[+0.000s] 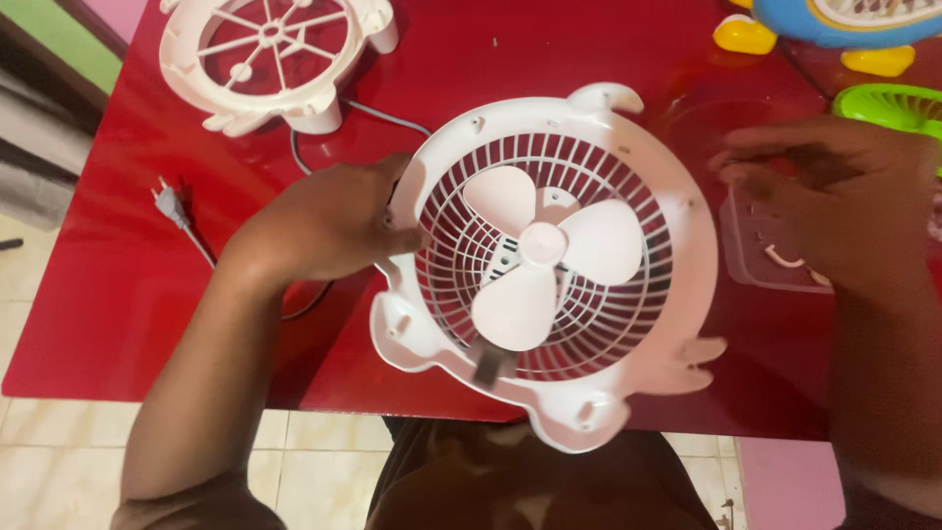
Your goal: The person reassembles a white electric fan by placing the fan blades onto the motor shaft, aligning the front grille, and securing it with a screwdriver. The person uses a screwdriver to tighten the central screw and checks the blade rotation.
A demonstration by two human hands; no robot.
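White fan housing [549, 265], blades and grille showing, lies on the red table [88, 324] at its near edge. Left hand [329, 221] grips its left rim, fingers curled. Right hand [834, 196], half open and holding nothing, hovers over a clear tray [751, 265] with small pale parts inside. Farther back lies a white front grille [270, 54].

Likely a small home fan-repair bench: red table [118, 324] under the hands; tiled floor [39, 442] below; fan shells [275, 59] beyond.
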